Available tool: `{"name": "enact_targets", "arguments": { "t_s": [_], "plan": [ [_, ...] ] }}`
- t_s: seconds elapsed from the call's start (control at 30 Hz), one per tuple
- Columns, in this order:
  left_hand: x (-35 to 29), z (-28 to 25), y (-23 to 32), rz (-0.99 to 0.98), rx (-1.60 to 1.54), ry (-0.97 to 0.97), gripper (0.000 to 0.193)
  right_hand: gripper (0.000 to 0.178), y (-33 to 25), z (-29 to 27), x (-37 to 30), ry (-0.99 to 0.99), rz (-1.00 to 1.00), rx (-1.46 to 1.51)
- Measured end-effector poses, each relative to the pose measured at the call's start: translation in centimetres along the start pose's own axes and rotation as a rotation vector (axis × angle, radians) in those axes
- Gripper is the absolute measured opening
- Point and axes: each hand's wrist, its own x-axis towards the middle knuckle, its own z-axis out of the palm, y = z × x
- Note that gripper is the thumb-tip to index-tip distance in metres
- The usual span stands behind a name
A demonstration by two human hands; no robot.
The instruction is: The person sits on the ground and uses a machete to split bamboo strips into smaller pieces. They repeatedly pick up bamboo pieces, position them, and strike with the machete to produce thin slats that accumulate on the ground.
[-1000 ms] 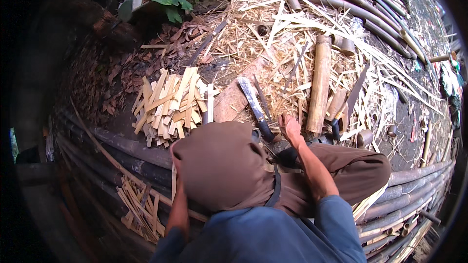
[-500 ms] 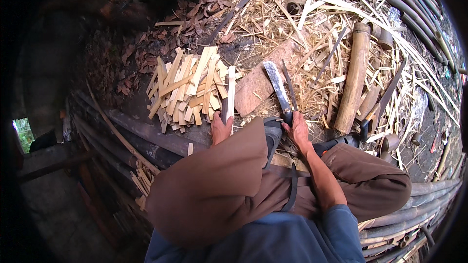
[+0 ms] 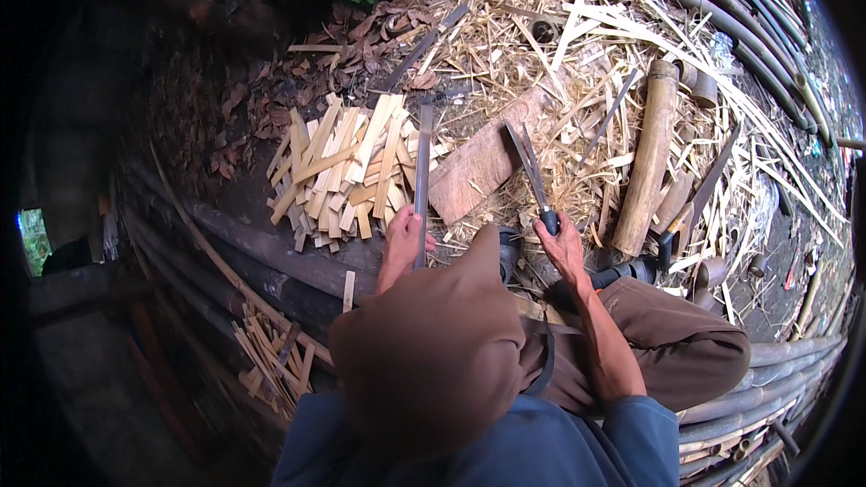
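My left hand [image 3: 403, 236] is closed around the lower part of a long, narrow bamboo strip [image 3: 423, 158], which stands out away from me with its dark grey side showing. Wrapped round the black handle of a large knife [image 3: 548, 219] are the fingers of my right hand [image 3: 565, 248]. The knife's blade points away from me and is seen nearly edge-on, close beside a thin dark strip. Left of the bamboo strip lies a heap of short pale bamboo slats [image 3: 347, 167]. A flat wooden board [image 3: 478, 171] lies on the ground between the two hands' reach.
A thick bamboo log [image 3: 648, 153] lies to the right, with a saw [image 3: 713, 176] beside it. Pale shavings [image 3: 505, 59] cover the ground ahead. Dark bamboo poles [image 3: 271, 248] run along the left, more poles [image 3: 776, 388] at lower right. My bent knee [image 3: 433, 334] rises between my arms.
The bamboo strip has turned from its pale face to its dark side. My right hand has closed on the knife's handle, and the blade has rolled from flat to nearly edge-on.
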Motion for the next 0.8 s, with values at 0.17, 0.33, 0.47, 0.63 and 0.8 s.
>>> {"name": "enact_targets", "arguments": {
  "t_s": [0.17,0.33,0.47,0.63,0.8],
  "plan": [
    [0.8,-0.6,7.8,-0.077,-0.356,-0.285,0.034,0.041,-1.3,-0.1,-0.2,-0.073,-0.024,0.170],
    [0.9,0.5,10.6,-0.156,-0.406,-0.577,0.043,0.030,-1.6,0.8,-1.3,-0.188,0.281,0.671],
    [-1.6,0.2,11.7,-0.327,-0.781,-0.727,0.063,0.033,1.4,2.5,-0.5,-0.093,0.257,0.716],
    [-2.9,-5.7,11.1,-0.155,-0.942,-0.606,0.101,0.047,0.0,1.0,-1.3,-0.207,0.262,0.675],
    [-2.4,-5.0,12.8,0.387,-1.012,-0.108,0.077,0.047,0.3,1.9,-0.8,-0.228,0.232,0.648]
  ]
}}
